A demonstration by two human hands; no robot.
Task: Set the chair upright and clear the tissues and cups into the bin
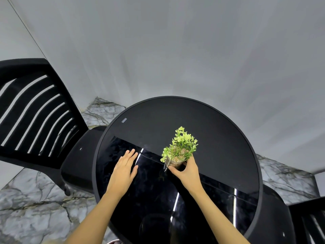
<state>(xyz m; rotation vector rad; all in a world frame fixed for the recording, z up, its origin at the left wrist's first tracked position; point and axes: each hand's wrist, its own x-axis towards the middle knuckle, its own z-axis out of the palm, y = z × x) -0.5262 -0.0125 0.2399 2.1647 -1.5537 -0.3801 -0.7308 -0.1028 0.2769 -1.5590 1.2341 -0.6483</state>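
Observation:
A black slatted chair [33, 110] stands upright at the left, its seat tucked against the round black glass table [202, 120]. My right hand [187, 170] grips the base of a small glass pot with a green plant [181, 147] near the table's middle. Flat on the glass to the left of the pot lies my left hand [124, 167], fingers together and holding nothing. No tissues, cups or bin are in view.
A second black chair [309, 221] shows at the lower right, its seat under the table edge. A grey wall stands close behind the table. Marble-patterned floor [31, 208] lies to the left and right.

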